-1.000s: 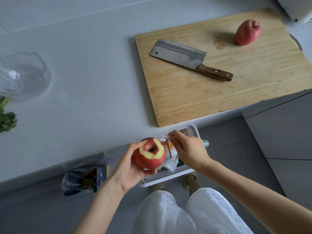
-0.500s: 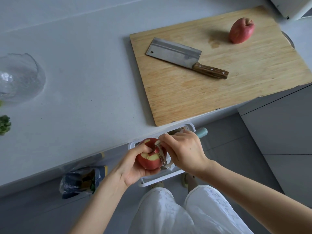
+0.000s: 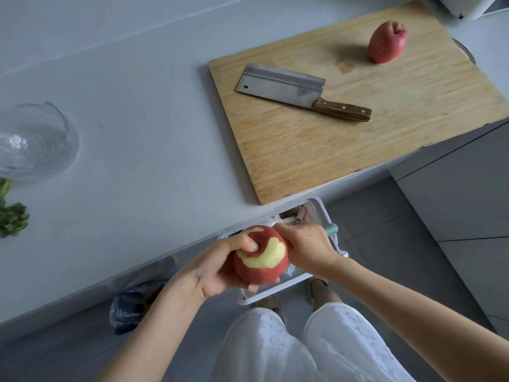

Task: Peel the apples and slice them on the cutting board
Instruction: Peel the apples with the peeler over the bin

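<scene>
Red apple (image 3: 260, 257), round and partly peeled, sits at 6 o'clock in the view, held in the air over a white plastic bin (image 3: 321, 213) just off the counter edge. The left hand (image 3: 212, 274) cups it from below with curled fingers, thumb pressed near its top. At the apple's 3 o'clock the right hand (image 3: 305, 248) is closed round a teal-handled peeler (image 3: 331, 230); the blade is hidden behind the fruit.

A second ago the stem end faced up and the peeler was clear of the skin. Now the apple has been turned and a curved pale strip shows, so peeling is probably at an early stage, with most skin left.

At 1 o'clock lies the pale wooden cutting board (image 3: 330, 150), bearing a wood-handled steel cleaver (image 3: 281, 85) and a second apple (image 3: 387, 42), unpeeled; no slicing has begun.
</scene>
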`<action>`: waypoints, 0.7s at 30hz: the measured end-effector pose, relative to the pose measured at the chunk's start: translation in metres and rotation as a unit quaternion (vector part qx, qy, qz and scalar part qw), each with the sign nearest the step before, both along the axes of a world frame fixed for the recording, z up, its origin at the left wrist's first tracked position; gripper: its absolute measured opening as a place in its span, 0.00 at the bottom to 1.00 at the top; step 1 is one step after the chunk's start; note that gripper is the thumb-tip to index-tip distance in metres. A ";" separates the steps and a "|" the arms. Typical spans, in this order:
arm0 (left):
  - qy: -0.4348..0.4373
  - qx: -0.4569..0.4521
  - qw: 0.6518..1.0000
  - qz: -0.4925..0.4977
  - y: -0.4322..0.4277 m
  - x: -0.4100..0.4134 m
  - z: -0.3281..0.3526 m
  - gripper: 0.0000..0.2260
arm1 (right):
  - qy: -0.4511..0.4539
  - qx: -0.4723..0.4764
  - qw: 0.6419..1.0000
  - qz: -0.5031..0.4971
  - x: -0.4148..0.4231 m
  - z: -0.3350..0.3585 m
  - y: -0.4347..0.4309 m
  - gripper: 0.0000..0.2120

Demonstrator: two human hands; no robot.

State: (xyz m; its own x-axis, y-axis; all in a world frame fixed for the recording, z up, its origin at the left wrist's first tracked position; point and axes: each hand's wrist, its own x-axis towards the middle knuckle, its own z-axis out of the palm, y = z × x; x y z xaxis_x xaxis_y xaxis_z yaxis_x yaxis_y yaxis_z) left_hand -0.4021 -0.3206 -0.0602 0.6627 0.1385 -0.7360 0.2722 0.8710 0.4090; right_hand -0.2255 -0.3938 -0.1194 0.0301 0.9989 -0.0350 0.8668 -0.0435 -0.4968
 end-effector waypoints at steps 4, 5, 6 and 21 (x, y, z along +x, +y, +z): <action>0.053 0.045 0.998 0.007 0.004 0.000 -0.006 0.23 | 0.050 -0.285 0.957 -0.030 -0.010 -0.004 0.009 0.17; 0.067 0.047 0.996 0.019 0.004 0.000 -0.007 0.24 | 0.099 -0.343 0.933 -0.038 -0.006 -0.003 0.011 0.21; 0.080 0.049 0.995 0.029 0.004 0.000 -0.008 0.25 | 0.152 -0.380 0.912 -0.041 -0.003 -0.004 0.007 0.24; 0.136 0.049 0.987 0.075 -0.009 0.025 -0.009 0.33 | 0.022 0.125 0.982 0.142 0.033 0.020 0.029 0.10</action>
State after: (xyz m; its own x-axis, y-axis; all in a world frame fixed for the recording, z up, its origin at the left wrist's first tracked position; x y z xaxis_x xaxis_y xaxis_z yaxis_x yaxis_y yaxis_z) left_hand -0.3776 -0.3293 -0.0693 0.4098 0.2997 -0.8615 0.2539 0.8697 0.4233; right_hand -0.1926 -0.3650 -0.0989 -0.2462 0.9444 0.2180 0.8038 0.3246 -0.4985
